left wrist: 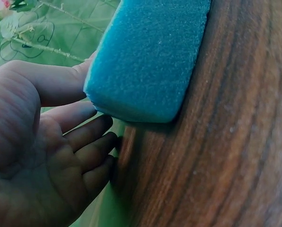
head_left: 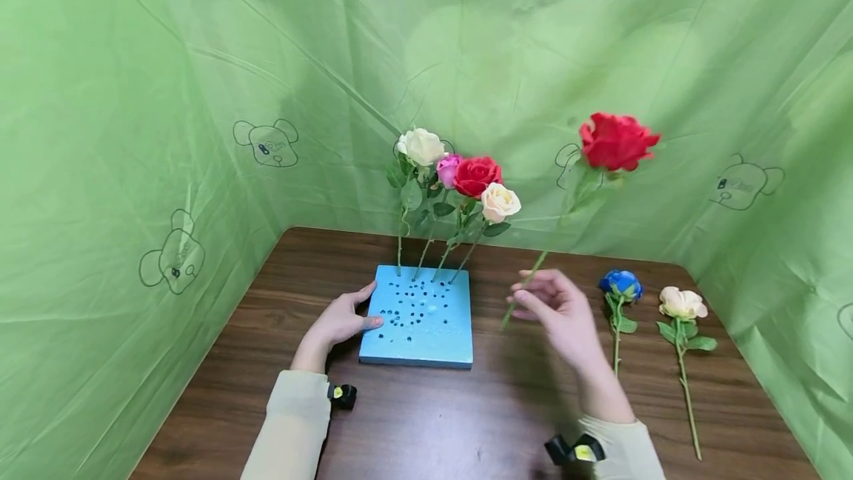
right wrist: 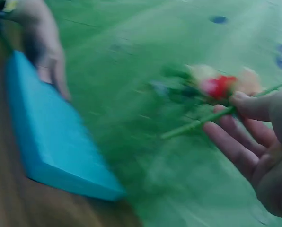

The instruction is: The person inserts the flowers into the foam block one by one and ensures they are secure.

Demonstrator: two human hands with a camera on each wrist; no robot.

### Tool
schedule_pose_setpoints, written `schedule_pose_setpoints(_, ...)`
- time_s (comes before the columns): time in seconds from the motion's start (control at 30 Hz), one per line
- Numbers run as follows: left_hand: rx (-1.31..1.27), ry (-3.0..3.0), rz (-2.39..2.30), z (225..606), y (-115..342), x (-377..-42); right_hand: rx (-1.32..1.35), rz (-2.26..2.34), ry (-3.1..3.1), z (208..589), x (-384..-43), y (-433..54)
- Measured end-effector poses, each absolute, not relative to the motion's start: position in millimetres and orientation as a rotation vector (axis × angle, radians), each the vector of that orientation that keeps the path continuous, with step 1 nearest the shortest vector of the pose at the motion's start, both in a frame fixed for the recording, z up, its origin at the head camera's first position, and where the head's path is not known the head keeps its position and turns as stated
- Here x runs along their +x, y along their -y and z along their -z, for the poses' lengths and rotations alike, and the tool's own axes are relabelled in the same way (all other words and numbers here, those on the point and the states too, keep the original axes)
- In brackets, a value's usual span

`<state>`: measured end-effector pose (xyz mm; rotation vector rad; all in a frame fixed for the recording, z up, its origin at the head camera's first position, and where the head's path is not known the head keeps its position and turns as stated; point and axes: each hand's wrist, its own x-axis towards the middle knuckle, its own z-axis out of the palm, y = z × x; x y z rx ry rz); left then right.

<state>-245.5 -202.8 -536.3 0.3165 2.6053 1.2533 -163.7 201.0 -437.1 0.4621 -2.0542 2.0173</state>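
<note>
My left hand (head_left: 345,317) rests at the left edge of a light blue foam block (head_left: 426,350), thumb on its top and fingers along its side. In the left wrist view the fingers (left wrist: 91,132) lie fairly straight against the block's side face. Between thumb and fingertips, my right hand (head_left: 556,310) pinches the green stem of a red rose (head_left: 618,141), right of the block. The rose is held aslant, bloom up and to the right, stem end down toward the block. In the right wrist view the stem (right wrist: 193,126) crosses the fingers, its bloom out of frame.
Along the block's back edge stand a white rose (head_left: 421,147), a pink rose (head_left: 449,169), a red rose (head_left: 477,176) and a cream rose (head_left: 500,203). Several holes dot the block. A blue rose (head_left: 621,284) and a cream rose (head_left: 683,304) lie on the table (head_left: 400,428) at right.
</note>
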Motion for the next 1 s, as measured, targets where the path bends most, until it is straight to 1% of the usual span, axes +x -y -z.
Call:
schedule_pose_setpoints(0.17, 0.304, -2.597, -1.265, 538, 203, -244, 0.422, -2.06, 2.046, 465, -177, -142)
schedule_pose_setpoints(0.3, 0.281, -2.592, -1.279, 539, 202, -243, 0.415, -2.09, 2.006, 492, -196, -97)
schedule_pose_setpoints(0.47, 0.279, -2.601, -1.267, 542, 199, -242, 0.427, -2.026, 1.971, 515, -220, -58)
schedule_pose_setpoints(0.67, 0.27, -2.623, -1.262, 541, 200, -244, 0.431, -1.879, 1.979, 530, -244, -33)
schedule_pose_setpoints(0.77, 0.266, -2.629, -1.267, 539, 200, -245, 0.393, -1.843, 1.922, 538, -252, -26)
schedule_pose_setpoints(0.9, 0.274, -2.63, -1.275, 536, 200, -245, 0.352, -1.795, 1.811, 549, -258, -20)
schedule_pose_setpoints(1.0, 0.275, -2.625, -1.279, 534, 201, -245, 0.377, -1.707, 1.784, 552, -259, -18)
